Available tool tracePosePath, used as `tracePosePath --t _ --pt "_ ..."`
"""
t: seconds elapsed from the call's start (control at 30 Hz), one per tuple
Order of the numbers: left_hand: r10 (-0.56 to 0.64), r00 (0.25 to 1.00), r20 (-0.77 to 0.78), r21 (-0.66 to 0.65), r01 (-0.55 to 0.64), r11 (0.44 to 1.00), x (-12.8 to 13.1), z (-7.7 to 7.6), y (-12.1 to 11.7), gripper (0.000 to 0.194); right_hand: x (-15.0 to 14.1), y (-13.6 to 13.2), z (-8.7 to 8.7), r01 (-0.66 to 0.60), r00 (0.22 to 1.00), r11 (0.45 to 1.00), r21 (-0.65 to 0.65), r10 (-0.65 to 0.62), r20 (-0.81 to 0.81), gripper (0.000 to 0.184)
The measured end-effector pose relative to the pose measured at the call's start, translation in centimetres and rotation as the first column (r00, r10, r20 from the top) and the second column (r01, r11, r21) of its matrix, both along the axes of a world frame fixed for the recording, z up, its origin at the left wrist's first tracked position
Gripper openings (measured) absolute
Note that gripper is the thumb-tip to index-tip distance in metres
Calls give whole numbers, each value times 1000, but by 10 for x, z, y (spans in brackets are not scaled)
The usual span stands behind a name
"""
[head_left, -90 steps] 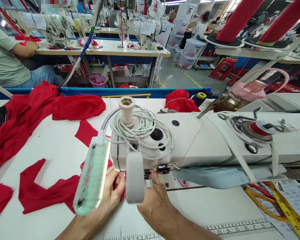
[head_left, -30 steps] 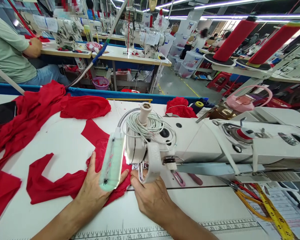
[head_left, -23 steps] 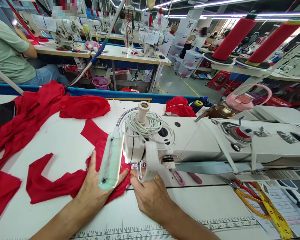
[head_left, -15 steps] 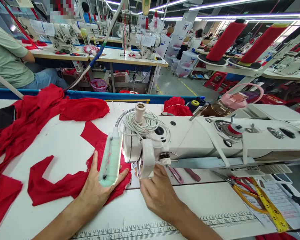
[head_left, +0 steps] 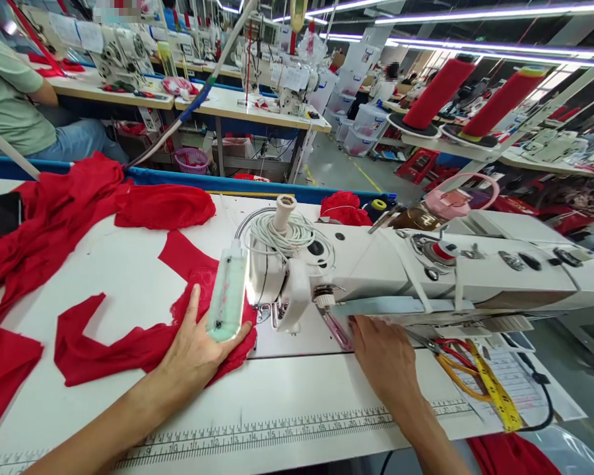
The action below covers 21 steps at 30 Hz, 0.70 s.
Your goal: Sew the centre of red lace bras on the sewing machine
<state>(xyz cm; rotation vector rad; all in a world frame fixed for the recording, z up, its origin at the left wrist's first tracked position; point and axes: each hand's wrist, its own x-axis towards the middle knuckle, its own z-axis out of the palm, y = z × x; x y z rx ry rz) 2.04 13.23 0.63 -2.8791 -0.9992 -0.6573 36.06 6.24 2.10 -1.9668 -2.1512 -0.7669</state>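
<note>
My left hand (head_left: 195, 349) lies flat on a piece of red fabric (head_left: 129, 346), fingers stretched out, just left of the needle area of the white sewing machine (head_left: 376, 270). The machine's pale green lamp (head_left: 228, 297) covers part of the fingers. My right hand (head_left: 383, 359) rests on the white table (head_left: 287, 396) under the machine arm, its thumb beside a pink-handled tool (head_left: 334, 328). The machine arm hides the fingertips of that hand.
More red fabric (head_left: 54, 211) is heaped at the left and back. Orange-handled scissors (head_left: 453, 363) and a yellow tape measure (head_left: 495, 389) lie at the right. A ruler strip (head_left: 257, 432) runs along the front edge. Another person (head_left: 10, 99) sits at the back left.
My right hand has left the presser foot and slid right along the table to the pink-handled tool. My left hand stays flat on the red fabric.
</note>
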Motion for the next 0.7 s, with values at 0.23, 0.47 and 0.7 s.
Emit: tracePosePath --t 0.23,0.47,0.7 --pt "-16 998 -66 54 20 998 6 4 -7 40 -37 -12 14 -324 839 944 -57 259 -479 42" --pt "0 994 -105 152 16 988 17 14 -17 38 -76 5 15 -450 816 874 -182 321 -480 40" --pt "-8 994 -111 128 22 992 11 8 -13 38 -91 18 12 -434 873 874 -216 350 -340 22"
